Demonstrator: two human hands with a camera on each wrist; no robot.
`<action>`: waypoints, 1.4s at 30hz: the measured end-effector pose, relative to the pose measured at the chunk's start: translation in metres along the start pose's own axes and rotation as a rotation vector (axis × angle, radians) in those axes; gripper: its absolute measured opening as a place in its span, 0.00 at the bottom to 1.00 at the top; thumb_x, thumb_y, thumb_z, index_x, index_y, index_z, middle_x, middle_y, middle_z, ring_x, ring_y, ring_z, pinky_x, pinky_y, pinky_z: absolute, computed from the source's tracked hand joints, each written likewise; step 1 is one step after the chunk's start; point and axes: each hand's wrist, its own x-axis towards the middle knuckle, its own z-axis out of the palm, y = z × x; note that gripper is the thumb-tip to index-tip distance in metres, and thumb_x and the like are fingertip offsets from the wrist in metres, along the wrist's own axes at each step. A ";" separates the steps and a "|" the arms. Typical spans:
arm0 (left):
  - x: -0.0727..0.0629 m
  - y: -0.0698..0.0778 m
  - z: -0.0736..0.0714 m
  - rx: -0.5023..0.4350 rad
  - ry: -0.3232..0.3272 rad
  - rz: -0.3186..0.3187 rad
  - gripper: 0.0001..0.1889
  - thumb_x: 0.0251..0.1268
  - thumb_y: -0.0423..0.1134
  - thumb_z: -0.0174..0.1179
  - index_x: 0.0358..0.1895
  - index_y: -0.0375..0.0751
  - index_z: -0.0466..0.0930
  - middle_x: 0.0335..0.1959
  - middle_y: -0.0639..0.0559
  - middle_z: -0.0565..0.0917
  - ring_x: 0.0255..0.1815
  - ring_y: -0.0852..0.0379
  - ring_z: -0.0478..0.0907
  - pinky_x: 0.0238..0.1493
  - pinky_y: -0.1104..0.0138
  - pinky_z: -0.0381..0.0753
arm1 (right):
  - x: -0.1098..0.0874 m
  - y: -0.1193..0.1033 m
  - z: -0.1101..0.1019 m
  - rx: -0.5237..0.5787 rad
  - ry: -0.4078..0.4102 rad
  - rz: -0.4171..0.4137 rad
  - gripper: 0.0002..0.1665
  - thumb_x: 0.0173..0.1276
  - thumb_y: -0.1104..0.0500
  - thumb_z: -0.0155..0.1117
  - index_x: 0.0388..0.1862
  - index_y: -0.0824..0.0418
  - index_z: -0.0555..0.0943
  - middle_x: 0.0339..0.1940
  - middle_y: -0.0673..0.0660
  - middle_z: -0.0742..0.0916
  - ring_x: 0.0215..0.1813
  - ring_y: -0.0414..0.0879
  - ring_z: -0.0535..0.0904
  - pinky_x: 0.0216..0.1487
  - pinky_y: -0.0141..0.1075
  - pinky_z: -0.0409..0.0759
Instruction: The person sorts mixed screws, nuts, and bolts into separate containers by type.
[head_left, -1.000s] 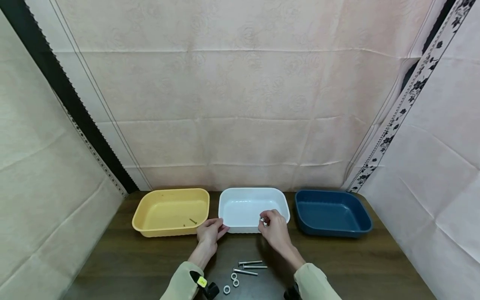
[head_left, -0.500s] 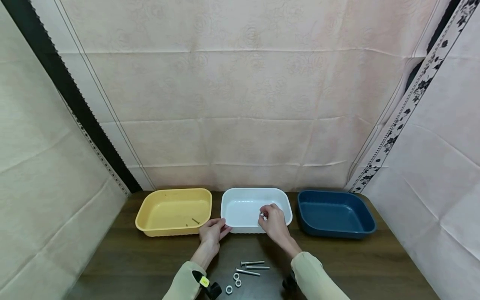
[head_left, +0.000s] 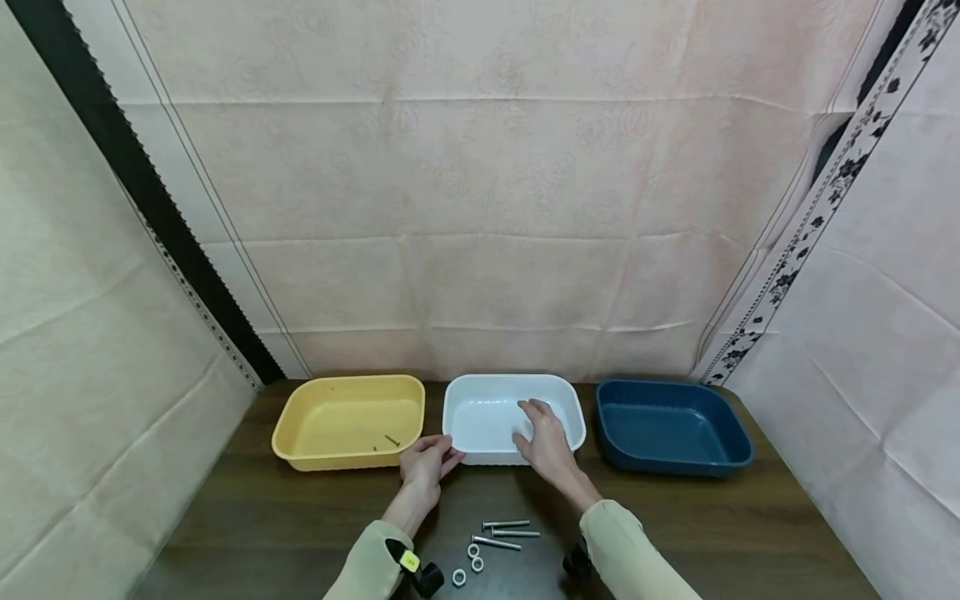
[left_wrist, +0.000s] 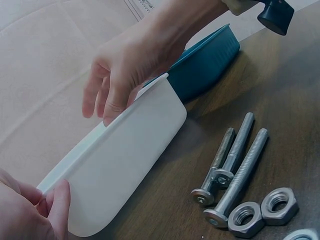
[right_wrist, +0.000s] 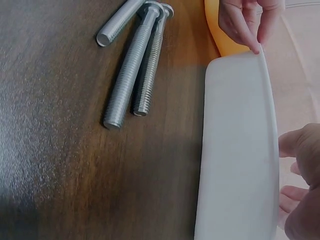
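My left hand (head_left: 423,467) pinches the near left corner of a white tray (head_left: 480,458) between thumb and fingers. Over that same tray is my right hand (head_left: 549,446), its fingers spread apart with nothing showing between them. In the left wrist view, the right hand's fingertips dip behind the white tray's near wall, which hides the tray floor. On the table in front lie three metal bolts (left_wrist: 242,175) side by side. Close to their heads sit hex nuts (left_wrist: 280,206), one cut off by the frame edge in the left wrist view.
A yellow tray (head_left: 300,465) stands left of the white one, with a couple of small screws (head_left: 392,440) inside. To the right is a dark blue tray (head_left: 675,468). A pale cloth (head_left: 480,208) hangs behind the wooden table (head_left: 720,533).
My right hand has opened its fingers over the white tray; the small shiny metal piece they pinched before no longer shows. The left hand keeps its hold on the corner.
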 end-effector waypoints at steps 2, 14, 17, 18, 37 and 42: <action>0.000 0.000 0.000 0.000 -0.004 0.000 0.12 0.67 0.24 0.61 0.51 0.22 0.76 0.36 0.37 0.80 0.32 0.52 0.83 0.41 0.60 0.88 | 0.000 -0.001 -0.002 -0.004 -0.003 0.015 0.27 0.57 0.68 0.75 0.56 0.73 0.80 0.55 0.73 0.80 0.56 0.66 0.78 0.57 0.55 0.80; 0.003 0.001 0.001 0.013 0.005 -0.009 0.13 0.67 0.26 0.62 0.52 0.24 0.77 0.39 0.36 0.80 0.33 0.52 0.84 0.42 0.60 0.88 | -0.019 -0.030 -0.014 0.031 0.092 -0.049 0.20 0.55 0.69 0.77 0.47 0.68 0.83 0.45 0.61 0.80 0.45 0.56 0.79 0.43 0.46 0.84; 0.002 0.001 0.000 0.015 0.010 -0.006 0.14 0.67 0.26 0.62 0.53 0.23 0.76 0.39 0.36 0.80 0.33 0.52 0.84 0.42 0.60 0.88 | -0.029 -0.042 -0.015 0.083 0.090 -0.076 0.18 0.54 0.70 0.77 0.44 0.67 0.83 0.42 0.60 0.82 0.42 0.54 0.80 0.39 0.44 0.85; 0.002 0.001 0.000 0.016 0.013 -0.007 0.14 0.67 0.26 0.62 0.53 0.23 0.76 0.39 0.36 0.80 0.33 0.52 0.84 0.42 0.60 0.88 | -0.032 -0.045 -0.015 0.103 0.080 -0.081 0.18 0.53 0.70 0.77 0.44 0.67 0.83 0.41 0.60 0.82 0.41 0.54 0.81 0.38 0.43 0.85; 0.002 -0.001 0.001 -0.012 -0.003 0.010 0.12 0.67 0.23 0.60 0.51 0.21 0.75 0.40 0.32 0.79 0.36 0.47 0.83 0.39 0.61 0.89 | -0.100 -0.075 0.000 0.336 -0.162 -0.024 0.13 0.56 0.73 0.73 0.38 0.63 0.82 0.35 0.55 0.83 0.35 0.41 0.82 0.33 0.31 0.85; 0.004 -0.002 0.001 -0.014 -0.006 0.011 0.12 0.67 0.23 0.60 0.51 0.21 0.75 0.45 0.27 0.78 0.38 0.46 0.83 0.40 0.61 0.89 | -0.114 -0.077 0.002 0.353 -0.236 0.053 0.10 0.59 0.70 0.73 0.38 0.64 0.83 0.35 0.53 0.83 0.35 0.40 0.81 0.34 0.32 0.84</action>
